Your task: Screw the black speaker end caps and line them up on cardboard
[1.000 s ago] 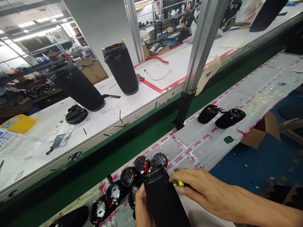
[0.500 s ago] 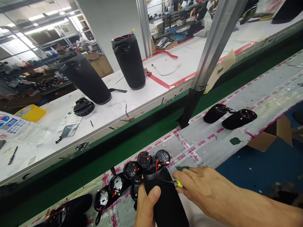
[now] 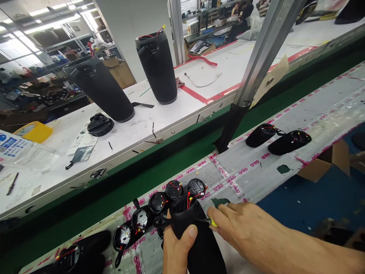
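Note:
My left hand [image 3: 181, 247] is wrapped round a black fabric-covered speaker housing [image 3: 201, 243], thumb across its front. The housing's open top faces up, with red wires and small yellow connectors sticking out and a strap loop at its left. In my right hand [image 3: 234, 220] is a yellow-handled tool [image 3: 213, 223], pinched in closed fingers. The tool's thin dark tip lies against the fabric just below the housing's rim; most of the handle is hidden, so its kind cannot be made out.
Several open black housings [image 3: 157, 203] crowd the taped bench to the left. Two more housings [image 3: 291, 142] lie farther right. Beyond a green strip, a white bench [image 3: 134, 131] holds two standing speakers [image 3: 158, 70], a black cap [image 3: 100, 125] and yellow tape [image 3: 37, 131]. A metal post [image 3: 259, 68] rises between.
The housing has turned slightly in my left hand, its open top showing more. The tool's tip still touches the fabric below the rim. The camera view has shifted a little.

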A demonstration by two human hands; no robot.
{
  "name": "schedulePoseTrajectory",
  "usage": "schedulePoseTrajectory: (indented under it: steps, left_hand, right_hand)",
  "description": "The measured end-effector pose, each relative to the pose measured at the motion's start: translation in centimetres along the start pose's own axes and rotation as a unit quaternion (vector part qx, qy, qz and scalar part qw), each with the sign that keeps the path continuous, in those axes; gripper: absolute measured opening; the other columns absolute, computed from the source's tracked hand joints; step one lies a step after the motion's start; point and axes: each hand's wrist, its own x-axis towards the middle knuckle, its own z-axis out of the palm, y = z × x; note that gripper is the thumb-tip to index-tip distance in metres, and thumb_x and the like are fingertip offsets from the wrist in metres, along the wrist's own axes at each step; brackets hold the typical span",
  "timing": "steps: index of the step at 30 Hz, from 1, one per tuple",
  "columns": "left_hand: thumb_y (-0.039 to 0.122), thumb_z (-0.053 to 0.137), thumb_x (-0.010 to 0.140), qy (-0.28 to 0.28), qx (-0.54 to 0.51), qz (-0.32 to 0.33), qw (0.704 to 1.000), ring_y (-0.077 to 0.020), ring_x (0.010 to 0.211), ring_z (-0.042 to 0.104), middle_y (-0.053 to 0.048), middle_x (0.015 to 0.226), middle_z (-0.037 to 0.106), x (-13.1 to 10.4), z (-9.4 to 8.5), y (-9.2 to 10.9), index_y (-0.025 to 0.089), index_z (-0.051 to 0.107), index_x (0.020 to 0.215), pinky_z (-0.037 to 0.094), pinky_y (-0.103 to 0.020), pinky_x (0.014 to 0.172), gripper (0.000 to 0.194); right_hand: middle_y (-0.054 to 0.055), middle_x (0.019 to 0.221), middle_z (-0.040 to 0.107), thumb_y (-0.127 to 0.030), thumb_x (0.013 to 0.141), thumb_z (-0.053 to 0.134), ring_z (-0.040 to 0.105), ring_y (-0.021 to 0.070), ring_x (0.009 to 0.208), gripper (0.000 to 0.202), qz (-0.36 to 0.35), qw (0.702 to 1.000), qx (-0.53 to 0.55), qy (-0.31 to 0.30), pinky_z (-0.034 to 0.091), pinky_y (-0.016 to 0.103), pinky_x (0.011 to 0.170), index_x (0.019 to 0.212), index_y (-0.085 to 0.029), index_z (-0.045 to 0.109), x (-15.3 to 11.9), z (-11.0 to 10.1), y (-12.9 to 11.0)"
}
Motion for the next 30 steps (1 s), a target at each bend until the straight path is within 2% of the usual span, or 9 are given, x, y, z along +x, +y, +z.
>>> schedulePoseTrajectory:
  steps: [5,9,13,17,23,30]
  left_hand:
    - [0.060,0.091,0.067,0.012,-0.019,-0.009,1.000,-0.0416,0.132,0.071,-0.013,0.137,0.079,-0.4,0.5,0.0,0.023,0.063,0.145,0.054,-0.050,0.118,0.091]
    - [0.061,0.090,0.069,0.031,-0.011,-0.006,0.999,-0.0412,0.133,0.070,-0.011,0.129,0.082,-0.7,0.6,-0.3,0.022,0.065,0.144,0.055,-0.049,0.116,0.088]
    - [0.066,0.087,0.070,0.039,0.005,0.021,0.999,-0.0407,0.132,0.070,-0.013,0.127,0.082,-0.4,0.4,-0.8,0.021,0.063,0.146,0.053,-0.051,0.118,0.091]
    - [0.069,0.086,0.072,0.050,0.076,0.052,0.995,-0.0411,0.131,0.070,-0.015,0.133,0.079,0.2,-0.5,-1.4,0.019,0.062,0.145,0.052,-0.050,0.117,0.092]
    - [0.061,0.081,0.077,0.082,0.193,0.097,0.973,-0.0456,0.135,0.064,-0.019,0.134,0.075,0.5,-1.2,-1.9,0.018,0.057,0.146,0.049,-0.058,0.117,0.085]
    - [0.056,0.080,0.075,0.127,0.233,0.123,0.956,-0.0435,0.134,0.063,-0.017,0.129,0.074,0.3,-1.0,-2.0,0.019,0.060,0.139,0.047,-0.057,0.117,0.076]
  right_hand:
    - [-0.004,0.079,0.062,-0.005,0.085,0.059,0.060,0.0203,0.054,0.029,0.045,0.999,0.022,-0.003,0.026,0.040,0.048,0.100,-0.026,0.046,-0.2,1.3,-0.9]
    - [-0.004,0.078,0.061,-0.005,0.086,0.059,0.059,0.0195,0.053,0.029,0.069,0.997,0.028,0.025,0.026,0.040,0.048,0.102,-0.025,0.046,-0.2,2.5,-1.7]
    - [-0.004,0.081,0.061,-0.007,0.084,0.063,0.060,0.0194,0.055,0.032,0.083,0.996,0.027,0.023,0.025,0.039,0.048,0.102,-0.026,0.046,-0.2,2.8,-2.1]
    - [-0.003,0.083,0.062,-0.006,0.080,0.065,0.060,0.0198,0.057,0.034,0.091,0.995,0.015,0.022,0.025,0.039,0.047,0.097,-0.027,0.044,0.0,2.7,-2.4]
    - [-0.003,0.071,0.057,-0.014,0.092,0.062,0.057,0.0185,0.052,0.019,0.140,0.988,-0.013,0.066,0.027,0.037,0.045,0.103,-0.023,0.050,0.4,3.0,-3.2]
    - [-0.001,0.071,0.059,-0.016,0.079,0.067,0.055,0.0191,0.051,0.032,0.144,0.986,-0.038,0.069,0.028,0.036,0.045,0.107,-0.019,0.053,0.4,3.2,-3.8]
